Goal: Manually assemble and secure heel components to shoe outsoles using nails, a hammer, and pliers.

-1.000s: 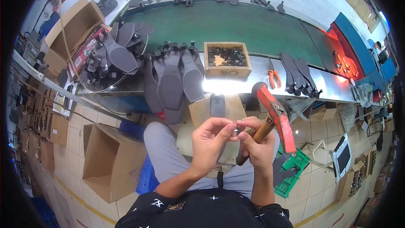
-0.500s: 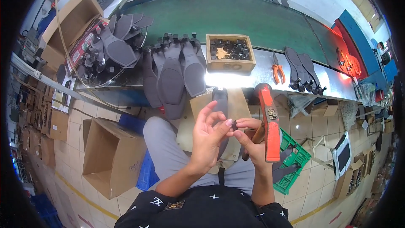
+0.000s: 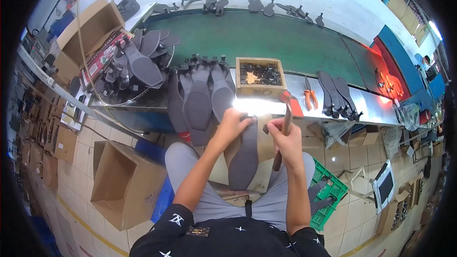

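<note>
In front of me a dark grey shoe sole (image 3: 243,159) lies lengthwise on a pale board (image 3: 263,173) between my knees. My left hand (image 3: 232,126) grips the far, heel end of this sole, its thumb stretched across; the fingertips are partly hidden. My right hand (image 3: 288,143) is closed round the wooden handle of a hammer (image 3: 287,121) with a red head, which points away from me. Between that hand's thumb and forefinger is a small black piece (image 3: 265,128), held just right of the sole's heel end.
Beyond my hands a wooden box (image 3: 261,87) of small black pieces stands on the metal ledge. Orange-handled pliers (image 3: 311,97) and several soles (image 3: 338,96) lie to its right. More soles (image 3: 197,100) are stacked on the left. A cardboard box (image 3: 126,185) and a green crate (image 3: 328,200) flank my legs.
My hands have come apart from the small black piece. The left has moved away from me onto the sole's heel end; the right keeps piece and hammer, the hammer head swung farther from me.
</note>
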### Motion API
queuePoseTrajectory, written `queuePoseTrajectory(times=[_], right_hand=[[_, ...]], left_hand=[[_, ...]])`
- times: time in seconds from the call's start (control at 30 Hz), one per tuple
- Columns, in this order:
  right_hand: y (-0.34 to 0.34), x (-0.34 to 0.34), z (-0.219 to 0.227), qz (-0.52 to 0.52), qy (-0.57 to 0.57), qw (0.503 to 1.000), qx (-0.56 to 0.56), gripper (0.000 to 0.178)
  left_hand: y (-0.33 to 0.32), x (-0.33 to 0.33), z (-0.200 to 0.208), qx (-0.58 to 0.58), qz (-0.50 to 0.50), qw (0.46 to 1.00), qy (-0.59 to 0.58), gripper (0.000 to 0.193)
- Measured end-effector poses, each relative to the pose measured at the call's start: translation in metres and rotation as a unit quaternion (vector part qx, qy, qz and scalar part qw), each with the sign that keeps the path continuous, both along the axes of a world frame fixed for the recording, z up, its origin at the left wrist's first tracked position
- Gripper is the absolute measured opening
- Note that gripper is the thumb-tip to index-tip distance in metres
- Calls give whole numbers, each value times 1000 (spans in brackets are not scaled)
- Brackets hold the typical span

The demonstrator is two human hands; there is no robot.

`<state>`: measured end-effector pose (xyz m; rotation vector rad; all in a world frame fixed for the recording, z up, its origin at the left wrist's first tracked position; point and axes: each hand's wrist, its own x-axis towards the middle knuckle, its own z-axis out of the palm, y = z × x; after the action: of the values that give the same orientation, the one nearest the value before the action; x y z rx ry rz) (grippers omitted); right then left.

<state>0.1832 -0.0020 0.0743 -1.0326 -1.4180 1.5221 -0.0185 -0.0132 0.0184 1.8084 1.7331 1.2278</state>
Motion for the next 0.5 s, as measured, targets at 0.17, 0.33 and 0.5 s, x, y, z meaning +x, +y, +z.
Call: queuePoseTrajectory(times=[0.17, 0.33, 0.5], right_hand=[[35, -12, -3, 72, -142, 984, 76, 18], [46, -28, -18, 130, -156, 974, 103, 17], [50, -27, -8, 153, -243, 942, 171, 18]], left_hand=[[-17, 10, -7, 37, -30, 999, 3, 29], [-28, 14, -19, 3, -1, 1000, 12, 29], [-30, 13, -20, -32, -3, 999, -9, 34]])
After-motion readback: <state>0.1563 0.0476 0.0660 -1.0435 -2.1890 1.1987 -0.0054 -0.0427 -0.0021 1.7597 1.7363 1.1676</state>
